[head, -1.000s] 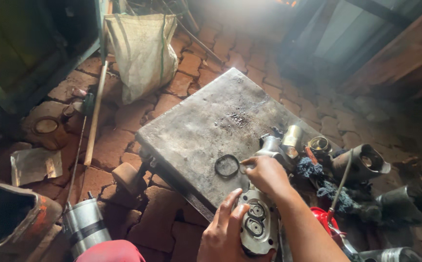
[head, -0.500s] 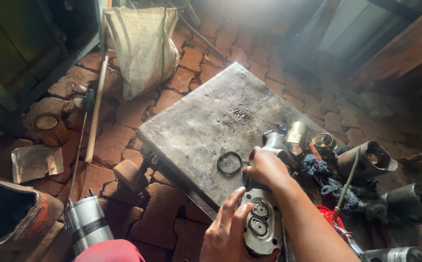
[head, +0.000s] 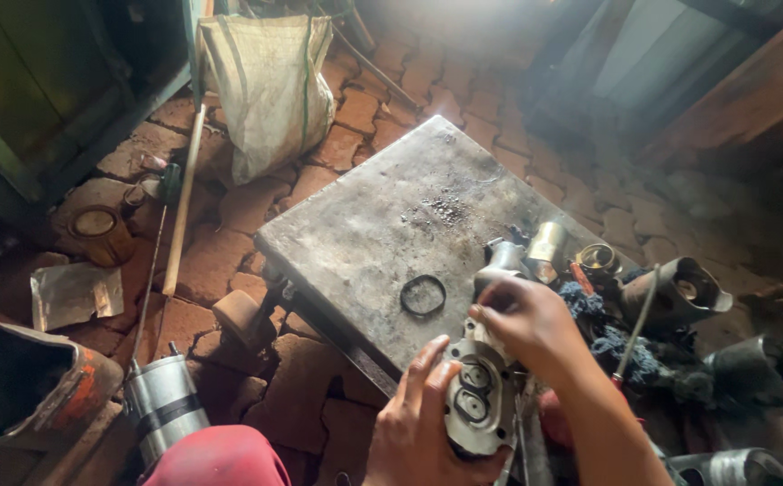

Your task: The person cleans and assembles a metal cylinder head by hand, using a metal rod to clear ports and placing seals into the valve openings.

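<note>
The left hand (head: 414,432) wraps around the side of a grey metal pump housing (head: 479,402), thumb and fingers closed on its body so that its face, with two oval recesses, points up at the camera. The right hand (head: 522,317) comes in from the lower right and sits on the top end of the same housing, its fingers curled and pinched together there; whether they grip a small part cannot be told. The housing hangs at the near edge of a square, worn metal plate (head: 382,225) that lies on a red brick floor (head: 229,243). A dark rubber ring (head: 423,295) lies flat on the plate just beside the right hand's fingertips, apart from them. Past the right hand, metal cylinders and fittings (head: 549,247) crowd the plate's right edge, with a blue rag (head: 580,297) among them. Farther off, a pale woven sack (head: 270,85) leans at the top, a wooden stick (head: 184,193) lies across the bricks, and a banded metal canister (head: 162,405) stands at the lower left.
</note>
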